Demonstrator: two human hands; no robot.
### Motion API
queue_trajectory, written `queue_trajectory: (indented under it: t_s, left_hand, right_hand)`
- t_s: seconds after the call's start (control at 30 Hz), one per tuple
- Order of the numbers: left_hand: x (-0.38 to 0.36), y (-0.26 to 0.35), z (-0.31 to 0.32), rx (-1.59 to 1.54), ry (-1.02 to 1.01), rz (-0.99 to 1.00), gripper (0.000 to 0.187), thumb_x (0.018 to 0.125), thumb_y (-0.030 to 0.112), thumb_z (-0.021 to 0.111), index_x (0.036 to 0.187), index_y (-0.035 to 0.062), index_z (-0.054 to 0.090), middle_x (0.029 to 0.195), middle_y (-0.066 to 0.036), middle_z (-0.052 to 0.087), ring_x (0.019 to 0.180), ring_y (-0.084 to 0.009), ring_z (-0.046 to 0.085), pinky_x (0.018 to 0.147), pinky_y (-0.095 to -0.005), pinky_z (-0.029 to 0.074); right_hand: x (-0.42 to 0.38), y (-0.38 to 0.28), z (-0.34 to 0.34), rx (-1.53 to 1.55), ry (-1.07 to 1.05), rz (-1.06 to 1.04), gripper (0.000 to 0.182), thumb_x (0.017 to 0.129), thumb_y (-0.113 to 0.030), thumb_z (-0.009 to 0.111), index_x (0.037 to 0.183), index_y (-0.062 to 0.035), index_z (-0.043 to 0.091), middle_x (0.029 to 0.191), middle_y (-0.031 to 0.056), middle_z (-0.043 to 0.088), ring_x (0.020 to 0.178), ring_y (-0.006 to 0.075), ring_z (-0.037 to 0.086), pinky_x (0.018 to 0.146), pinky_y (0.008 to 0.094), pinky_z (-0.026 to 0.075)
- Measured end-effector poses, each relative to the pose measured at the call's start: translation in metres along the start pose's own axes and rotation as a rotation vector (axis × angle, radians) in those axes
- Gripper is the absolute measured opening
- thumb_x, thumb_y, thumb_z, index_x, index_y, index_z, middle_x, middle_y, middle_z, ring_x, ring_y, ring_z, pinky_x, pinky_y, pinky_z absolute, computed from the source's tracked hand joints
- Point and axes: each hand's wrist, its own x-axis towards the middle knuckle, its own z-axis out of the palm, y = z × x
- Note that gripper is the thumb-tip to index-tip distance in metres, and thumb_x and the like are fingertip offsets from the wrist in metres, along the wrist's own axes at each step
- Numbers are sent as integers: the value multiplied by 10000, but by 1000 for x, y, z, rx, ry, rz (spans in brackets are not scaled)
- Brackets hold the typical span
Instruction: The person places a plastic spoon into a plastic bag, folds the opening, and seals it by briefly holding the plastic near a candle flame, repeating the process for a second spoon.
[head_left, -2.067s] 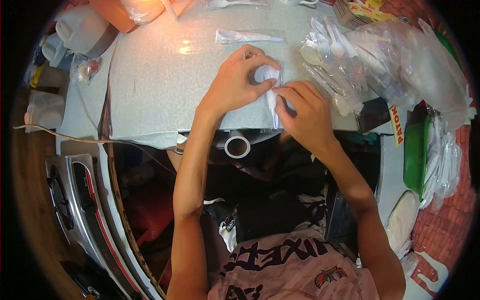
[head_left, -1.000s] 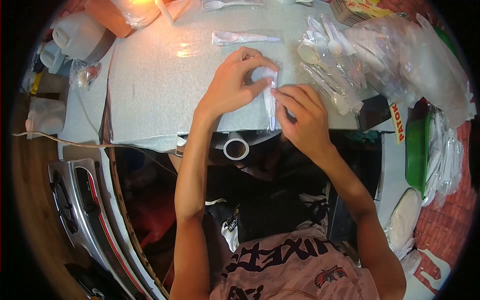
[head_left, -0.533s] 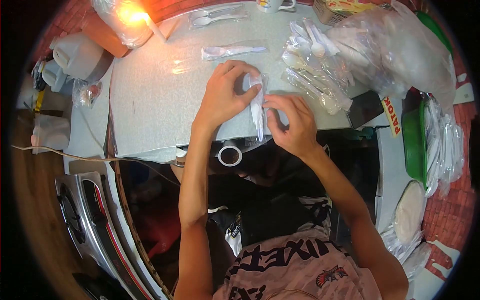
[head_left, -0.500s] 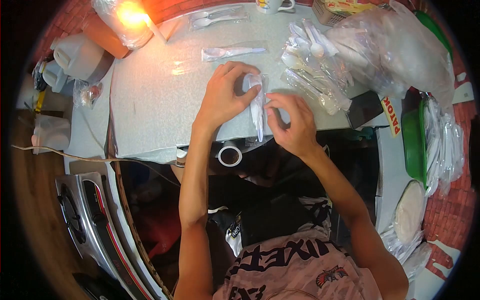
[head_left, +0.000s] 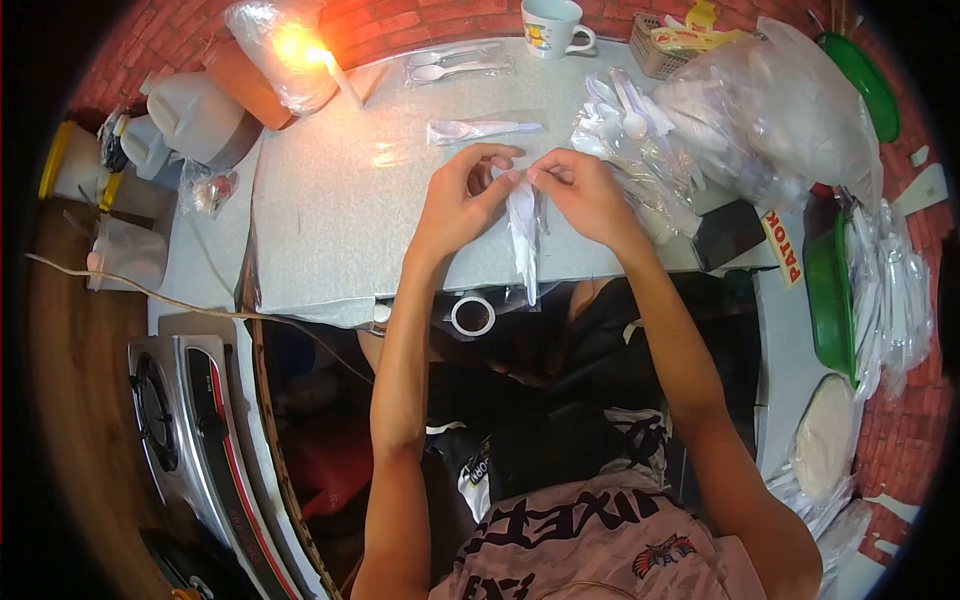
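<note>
A slim clear plastic cutlery packet (head_left: 522,235) with white contents lies near the table's front edge, its narrow end pointing toward me. My left hand (head_left: 458,208) pinches its upper left corner between thumb and fingers. At the upper right corner, my right hand (head_left: 588,195) closes thumb and fingertips on the plastic. The fingers partly hide the packet's top. Just beyond my hands rests a similar packet (head_left: 485,131), lying crosswise. Farther back is another clear packet with white plastic spoons (head_left: 460,70).
A lit candle (head_left: 340,75) burns at the back left beside jugs (head_left: 200,115). A mug (head_left: 552,28) and basket (head_left: 655,50) stand at the back. Bagged plastic spoons (head_left: 630,125) and a large plastic bag (head_left: 790,110) cover the right side. A gas stove (head_left: 185,430) sits lower left.
My right hand has moved from beside the packet up to its top edge and now pinches it next to my left hand. The camera view has shifted slightly.
</note>
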Motion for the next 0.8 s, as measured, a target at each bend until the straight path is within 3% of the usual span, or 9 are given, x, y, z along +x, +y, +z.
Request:
queue_trajectory:
  t_s: [0.03, 0.1, 0.2, 0.4, 0.57, 0.63, 0.8]
  left_hand:
    - [1, -5, -1, -32, -7, -1, 199, 947, 131, 707, 1115, 27, 734, 956, 2, 688, 822, -80, 565, 748, -255, 456]
    - [2, -13, -2, -90, -20, -34, 175, 962, 132, 688, 1074, 8, 739, 920, -1, 691, 822, -77, 574, 754, -249, 454]
    - [5, -21, -4, -221, 11, -99, 165, 950, 127, 693, 999, -16, 759, 846, -6, 698, 789, -69, 574, 723, -246, 450]
    - [5, -22, -5, -301, 121, -126, 180, 943, 138, 703, 930, -30, 767, 756, 8, 667, 708, -63, 547, 650, -249, 435]
    - [3, -17, -3, -215, 158, -129, 230, 960, 168, 699, 860, -33, 750, 684, 21, 615, 666, -61, 514, 601, -253, 404]
    - [2, -18, -2, -134, 160, -65, 294, 1016, 189, 659, 795, 6, 725, 665, 52, 567, 625, -40, 454, 564, -240, 336]
    - [3, -16, -1, -163, 188, -78, 350, 993, 239, 680, 770, -31, 693, 639, 18, 565, 631, -63, 467, 570, -266, 374]
  right_hand:
    - [-1, -4, -1, 0, -2, -3, 230, 951, -186, 715, 1064, 14, 720, 922, 97, 743, 739, 200, 680, 688, 342, 535]
    - [-6, -14, -4, 278, -27, 56, 239, 990, -200, 698, 1066, 26, 718, 889, 66, 750, 724, 106, 639, 660, 262, 506]
    - [-7, -11, 3, 390, 11, 71, 242, 1008, -216, 687, 1068, 16, 721, 866, 36, 731, 736, 68, 623, 644, 218, 483]
    - [-5, -23, 8, 349, -9, 161, 247, 997, -231, 704, 1033, 11, 735, 832, 22, 719, 689, 56, 601, 576, 219, 461]
    - [-2, -13, 13, 357, 16, 89, 252, 1002, -239, 694, 980, 7, 740, 793, 15, 707, 650, 55, 589, 554, 226, 452]
    - [-1, -12, 14, 348, 6, 71, 252, 1005, -238, 689, 969, 6, 738, 781, 15, 704, 645, 55, 589, 554, 228, 451]
    - [-2, -17, 19, 405, 24, 105, 270, 1012, -254, 680, 952, 6, 721, 765, 13, 695, 656, 63, 610, 544, 228, 461]
